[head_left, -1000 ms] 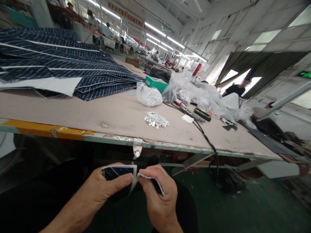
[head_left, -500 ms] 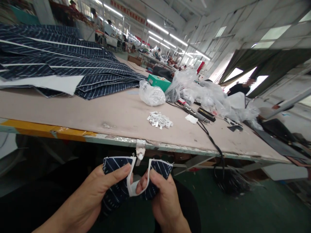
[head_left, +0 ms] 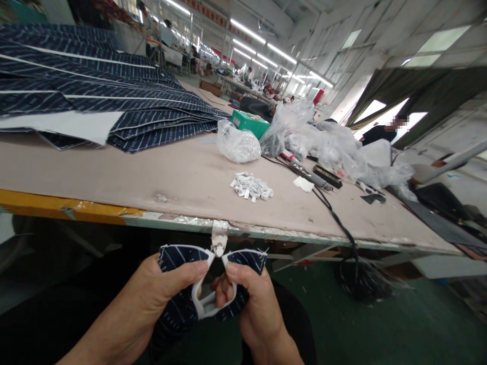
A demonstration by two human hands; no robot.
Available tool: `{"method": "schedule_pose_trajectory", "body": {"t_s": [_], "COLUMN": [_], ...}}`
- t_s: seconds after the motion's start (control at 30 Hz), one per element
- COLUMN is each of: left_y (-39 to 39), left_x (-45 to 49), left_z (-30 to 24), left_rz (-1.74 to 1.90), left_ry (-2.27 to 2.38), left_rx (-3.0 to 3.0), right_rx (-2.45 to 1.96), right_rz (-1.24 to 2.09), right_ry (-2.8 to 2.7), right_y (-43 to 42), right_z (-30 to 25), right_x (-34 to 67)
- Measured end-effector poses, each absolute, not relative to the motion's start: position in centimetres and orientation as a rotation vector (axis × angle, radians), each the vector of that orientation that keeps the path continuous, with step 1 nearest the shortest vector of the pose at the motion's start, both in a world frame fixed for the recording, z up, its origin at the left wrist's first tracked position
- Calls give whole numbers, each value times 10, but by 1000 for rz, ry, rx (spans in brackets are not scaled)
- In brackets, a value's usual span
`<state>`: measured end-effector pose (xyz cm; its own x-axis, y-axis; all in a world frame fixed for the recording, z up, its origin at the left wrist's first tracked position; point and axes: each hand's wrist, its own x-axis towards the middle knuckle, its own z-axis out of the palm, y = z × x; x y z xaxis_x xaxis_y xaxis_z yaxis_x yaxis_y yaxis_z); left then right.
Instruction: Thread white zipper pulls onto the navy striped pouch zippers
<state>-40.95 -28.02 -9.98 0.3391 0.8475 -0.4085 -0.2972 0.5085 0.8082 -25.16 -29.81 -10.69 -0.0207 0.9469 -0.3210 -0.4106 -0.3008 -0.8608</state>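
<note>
A navy fabric piece with light dashed stripes and a white-edged opening is stretched between my two hands, below the table edge. My left hand pinches its left side, thumb on top. The right side is gripped by my right hand, thumb over the fabric and fingers curled inside the opening. Between the two fabric corners sits a small metal bracket fixed to the table edge, its rounded tip at the top of the opening. Much of the cloth hangs below my hands in shadow.
Stacked navy striped fabric panels cover the table's left. A pile of small white pieces lies mid-table, near a plastic bag, a green box and a corded grey tool. A person is at the right.
The fabric's two top corners have come closer together and now meet at the bracket tip. The opening beneath has widened into a rounder shape. My camera view has shifted slightly.
</note>
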Motion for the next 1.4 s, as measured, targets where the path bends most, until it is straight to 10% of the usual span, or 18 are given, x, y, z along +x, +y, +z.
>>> {"method": "schedule_pose_trajectory", "body": {"t_s": [1.4], "left_y": [-272], "left_x": [-405], "left_z": [-110], "left_rz": [889], "left_ry": [1123], "left_rx": [704], "right_rx": [-976], "right_rz": [1549], "right_ry": [-700], "right_y": [-292], "right_z": [-122], "right_x": [-248]}}
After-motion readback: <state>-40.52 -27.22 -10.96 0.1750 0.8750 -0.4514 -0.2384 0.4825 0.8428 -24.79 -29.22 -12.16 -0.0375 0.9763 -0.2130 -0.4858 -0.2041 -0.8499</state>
